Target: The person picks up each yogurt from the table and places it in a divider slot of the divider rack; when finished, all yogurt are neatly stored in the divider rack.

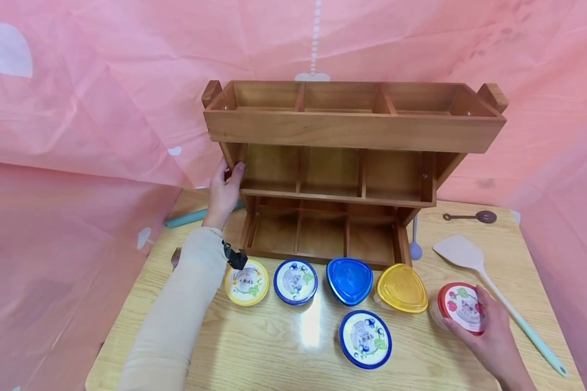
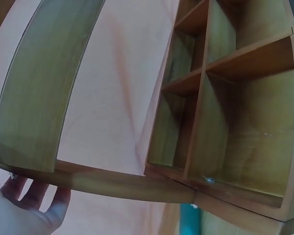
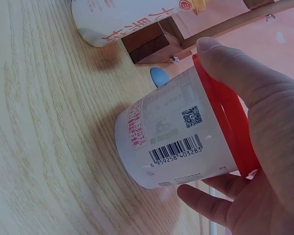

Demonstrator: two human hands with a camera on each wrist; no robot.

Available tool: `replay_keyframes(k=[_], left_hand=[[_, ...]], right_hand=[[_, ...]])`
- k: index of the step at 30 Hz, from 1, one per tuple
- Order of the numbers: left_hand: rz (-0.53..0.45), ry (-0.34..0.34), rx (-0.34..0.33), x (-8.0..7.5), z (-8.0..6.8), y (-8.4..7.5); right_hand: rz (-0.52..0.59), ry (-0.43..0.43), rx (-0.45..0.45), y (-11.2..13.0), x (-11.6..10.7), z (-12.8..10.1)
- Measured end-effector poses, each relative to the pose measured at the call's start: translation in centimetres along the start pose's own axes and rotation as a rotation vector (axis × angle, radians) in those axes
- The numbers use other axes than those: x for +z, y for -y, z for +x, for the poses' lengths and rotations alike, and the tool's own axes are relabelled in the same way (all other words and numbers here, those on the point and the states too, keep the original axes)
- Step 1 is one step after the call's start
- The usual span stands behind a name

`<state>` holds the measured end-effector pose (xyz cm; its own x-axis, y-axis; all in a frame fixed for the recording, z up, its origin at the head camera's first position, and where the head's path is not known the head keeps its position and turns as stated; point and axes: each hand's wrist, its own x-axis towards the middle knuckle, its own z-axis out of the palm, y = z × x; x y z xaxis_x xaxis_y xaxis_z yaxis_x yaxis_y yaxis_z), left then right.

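Both of my hands are occupied and well apart: my left hand (image 1: 223,190) grips the side of the three-tier wooden rack (image 1: 352,130) at centre left of the head view, and my right hand (image 1: 496,328) clasps the red-lidded tub (image 1: 462,307) at lower right, thumb and fingers round the lid. I judge that the left grip steadies the rack, while holding the tub by its lid gives me purchase on its widest part. Whether the tub's base bears fully on the counter (image 1: 254,353) I cannot tell. Just in front of the rack, a yellow-rimmed round tub (image 1: 247,282), a blue-rimmed round tub (image 1: 295,281), a blue triangular-lidded tub (image 1: 349,281) and a yellow triangular-lidded tub (image 1: 402,288) stand in a row, perhaps to be within easy reach; another blueberry-printed tub (image 1: 365,339) sits nearer me, at lower centre. Every tub is lidded, so their contents are hidden from me. Each rack tier is divided into three compartments, their wooden insides showing. Right of the rack lies a spatula (image 1: 462,255), below a brown spoon (image 1: 486,216).
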<state>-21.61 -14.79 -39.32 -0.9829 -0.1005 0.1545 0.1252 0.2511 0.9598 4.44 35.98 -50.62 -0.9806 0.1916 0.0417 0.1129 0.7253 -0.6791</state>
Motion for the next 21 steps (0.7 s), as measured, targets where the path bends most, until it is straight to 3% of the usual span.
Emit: replay_keyframes(k=[2, 6, 14, 18, 21], left_hand=[[0.000, -0.004, 0.005, 0.0, 0.3, 0.6], [-0.010, -0.003, -0.016, 0.0, 0.3, 0.3], [-0.016, 0.002, -0.024, 0.1, -1.2, -2.6], [-0.027, 0.002, -0.017, 0.1, -1.3, -2.6], [-0.039, 0.002, -0.017, 0.0, -0.8, -1.4]], right_hand=[[-0.001, 0.006, 0.016, 0.1, -0.1, 0.0], [-0.002, 0.002, 0.023, 0.1, 0.0, -0.1], [0.005, -0.012, 0.011, 0.0, 0.0, -0.2], [0.009, -0.005, 0.023, 0.0, 0.0, -0.2], [0.008, 0.001, 0.024, 0.0, -0.1, 0.0]])
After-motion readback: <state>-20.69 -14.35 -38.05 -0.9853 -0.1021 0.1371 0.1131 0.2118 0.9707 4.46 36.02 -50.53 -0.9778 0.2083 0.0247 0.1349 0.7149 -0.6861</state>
